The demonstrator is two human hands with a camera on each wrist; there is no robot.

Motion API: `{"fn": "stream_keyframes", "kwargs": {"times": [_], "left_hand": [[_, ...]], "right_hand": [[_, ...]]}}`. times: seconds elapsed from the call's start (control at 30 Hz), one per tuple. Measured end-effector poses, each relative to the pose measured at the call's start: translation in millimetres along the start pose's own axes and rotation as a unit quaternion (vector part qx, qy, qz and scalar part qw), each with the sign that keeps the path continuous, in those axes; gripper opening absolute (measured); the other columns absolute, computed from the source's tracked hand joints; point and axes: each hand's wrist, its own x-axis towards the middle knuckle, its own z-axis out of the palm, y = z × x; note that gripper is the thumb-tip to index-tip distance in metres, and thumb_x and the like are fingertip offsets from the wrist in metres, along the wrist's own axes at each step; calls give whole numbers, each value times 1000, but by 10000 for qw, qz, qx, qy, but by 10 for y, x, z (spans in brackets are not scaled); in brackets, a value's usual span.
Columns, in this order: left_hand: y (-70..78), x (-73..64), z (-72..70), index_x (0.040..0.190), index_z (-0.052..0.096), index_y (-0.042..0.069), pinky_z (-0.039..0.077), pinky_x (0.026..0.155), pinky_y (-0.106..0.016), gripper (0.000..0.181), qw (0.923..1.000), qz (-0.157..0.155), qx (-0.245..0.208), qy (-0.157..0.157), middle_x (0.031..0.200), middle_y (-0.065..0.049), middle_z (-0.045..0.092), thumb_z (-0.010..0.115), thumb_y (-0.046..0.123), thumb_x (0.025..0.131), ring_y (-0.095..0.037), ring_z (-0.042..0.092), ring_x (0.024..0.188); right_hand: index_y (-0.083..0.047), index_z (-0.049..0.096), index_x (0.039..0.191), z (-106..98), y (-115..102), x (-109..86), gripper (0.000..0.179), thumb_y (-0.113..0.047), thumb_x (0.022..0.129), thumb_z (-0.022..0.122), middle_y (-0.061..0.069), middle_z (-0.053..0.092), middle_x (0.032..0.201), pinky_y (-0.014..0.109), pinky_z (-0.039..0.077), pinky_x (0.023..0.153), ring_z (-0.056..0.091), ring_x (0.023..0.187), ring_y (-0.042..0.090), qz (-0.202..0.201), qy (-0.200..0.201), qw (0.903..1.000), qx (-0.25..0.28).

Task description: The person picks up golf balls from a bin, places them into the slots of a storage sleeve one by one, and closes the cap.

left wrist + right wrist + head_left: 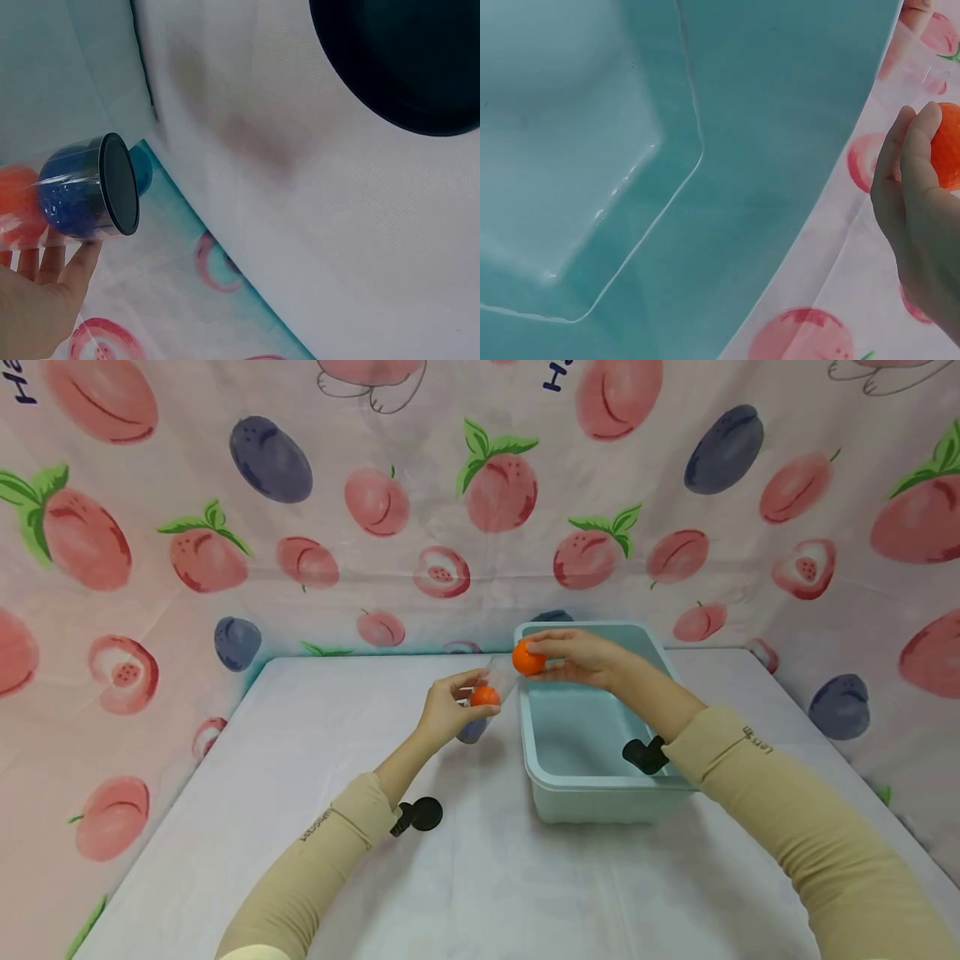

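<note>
My left hand [450, 706] grips a clear plastic tube [90, 191], tilted with its upper end toward the right. Inside it, an orange ball [484, 696] sits above a blue ball [69, 191], and a dark cap [120, 184] closes the lower end. Between the fingertips of my right hand [581, 658] is another orange ball [528, 657], held close beside the tube's upper end. The right wrist view shows part of this orange ball [948, 146] at the right edge, partly covered by the fingers [917, 150].
A light blue plastic bin [529, 752] stands under my right forearm, right of the tube. White cloth [337, 718] covers the table, and a fruit-print curtain [480, 568] hangs behind. Black devices are on both wrists; a dark round shape [405, 60] fills the left wrist view's upper right corner.
</note>
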Motion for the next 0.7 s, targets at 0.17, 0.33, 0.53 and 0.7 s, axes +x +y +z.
{"fn": "stream_keyframes", "kwargs": {"times": [0.17,0.33,0.53,0.7], "left_hand": [[-9,-5,8,129,58,9,47,100,-44,57,10000,-2,11,3,125,-14,62,78,12,76,-34,57,114],[-19,-1,14,129,58,9,48,98,-43,57,10000,1,17,33,125,-13,62,78,11,76,-33,57,113],[-10,-16,23,127,60,9,50,96,-42,56,9998,192,-10,48,123,-13,64,80,16,75,-33,59,109],[-3,-30,13,127,59,7,50,95,-42,56,9997,207,-85,39,125,-15,61,80,15,75,-32,59,110]], "right_hand": [[-1,35,142,21,1,4,46,-13,99,45,12,43,131,39,42,104,51,103,26,-47,-48,9998,-199],[0,34,143,35,3,16,48,-13,98,45,16,39,138,41,38,106,49,107,28,-31,-92,9996,-268],[0,36,142,49,-13,6,47,-11,98,46,12,48,123,32,52,91,55,98,23,84,-28,9999,-64],[1,39,139,38,-46,-5,45,-12,98,49,6,55,102,30,56,83,61,89,19,3,-34,10000,-8]]}}
